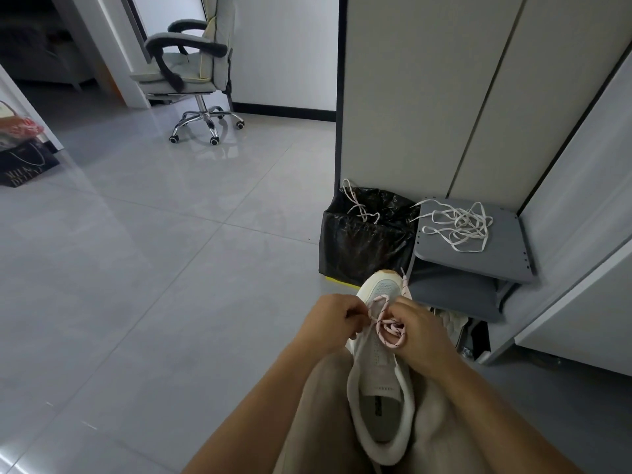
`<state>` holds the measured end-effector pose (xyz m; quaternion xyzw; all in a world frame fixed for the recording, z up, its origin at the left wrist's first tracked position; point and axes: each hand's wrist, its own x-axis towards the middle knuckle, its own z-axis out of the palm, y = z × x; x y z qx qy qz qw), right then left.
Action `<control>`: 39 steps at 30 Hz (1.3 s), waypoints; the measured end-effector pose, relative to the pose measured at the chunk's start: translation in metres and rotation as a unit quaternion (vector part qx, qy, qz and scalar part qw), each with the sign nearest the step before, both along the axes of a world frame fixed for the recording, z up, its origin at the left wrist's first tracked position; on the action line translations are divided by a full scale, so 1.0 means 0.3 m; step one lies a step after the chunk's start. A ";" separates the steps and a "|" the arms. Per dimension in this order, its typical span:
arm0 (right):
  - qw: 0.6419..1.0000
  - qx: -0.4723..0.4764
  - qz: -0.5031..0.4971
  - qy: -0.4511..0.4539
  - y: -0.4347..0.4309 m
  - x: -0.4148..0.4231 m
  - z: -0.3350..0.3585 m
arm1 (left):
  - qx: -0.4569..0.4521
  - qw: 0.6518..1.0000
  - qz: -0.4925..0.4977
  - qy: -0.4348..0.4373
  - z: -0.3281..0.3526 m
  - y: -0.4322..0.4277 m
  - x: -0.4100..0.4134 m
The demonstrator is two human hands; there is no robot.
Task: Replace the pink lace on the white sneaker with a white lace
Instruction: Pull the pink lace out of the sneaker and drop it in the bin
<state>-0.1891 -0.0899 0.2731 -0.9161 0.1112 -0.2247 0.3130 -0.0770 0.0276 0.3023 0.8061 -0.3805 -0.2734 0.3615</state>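
Observation:
A white sneaker [379, 378] lies on my lap, toe pointing away from me. A pink lace [390, 331] with dark flecks is loose over its front eyelets, one end trailing past the toe. My left hand [330, 321] pinches a strand of that lace at the shoe's left side. My right hand [422, 331] is closed around a bunched loop of the same lace on the right side. A tangled white lace [460, 224] rests on a small grey shelf unit [441, 254] ahead of me on the right.
A bin lined with a black bag [362, 241] stands left of the shelf, another pink lace [359, 205] draped over its rim. Behind them is a tall cabinet [427, 97]. A swivel chair [195, 70] stands far left on the grey tiled floor [154, 251]. Bags [24, 159] sit at the left edge.

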 end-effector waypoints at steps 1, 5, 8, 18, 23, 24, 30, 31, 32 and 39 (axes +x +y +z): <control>1.000 0.001 0.011 -0.001 0.008 -0.004 0.011 | 0.027 0.999 -0.027 -0.024 0.019 -0.004 0.009; 0.999 0.031 0.044 -0.009 0.004 -0.019 0.027 | 0.026 0.995 0.014 0.099 0.039 -0.001 -0.007; 0.998 0.035 0.058 -0.002 -0.015 -0.027 0.029 | -0.040 0.977 0.104 0.184 0.019 0.008 -0.053; 0.994 0.086 0.051 -0.033 -0.031 -0.044 0.031 | -0.090 0.988 0.127 -0.007 -0.072 0.053 -0.143; 0.997 0.070 0.013 -0.021 -0.014 -0.051 0.037 | -0.121 0.978 0.168 -0.008 -0.088 0.052 -0.154; 0.999 0.048 0.007 -0.010 -0.013 -0.050 0.031 | -0.117 0.979 0.168 -0.018 -0.092 0.051 -0.152; 0.983 -0.181 -0.041 0.001 0.016 -0.035 0.007 | -0.131 0.976 0.166 -0.052 -0.106 0.051 -0.144; 0.985 -0.168 -0.030 0.003 0.011 -0.035 0.007 | -0.134 0.976 0.160 -0.061 -0.110 0.053 -0.142; 0.991 -0.135 -0.008 0.011 0.002 -0.038 0.014 | -0.136 0.976 0.156 -0.071 -0.115 0.056 -0.139; 0.934 0.356 -0.039 0.004 -0.029 -0.073 0.098 | -0.153 0.962 0.217 0.062 -0.110 0.044 -0.126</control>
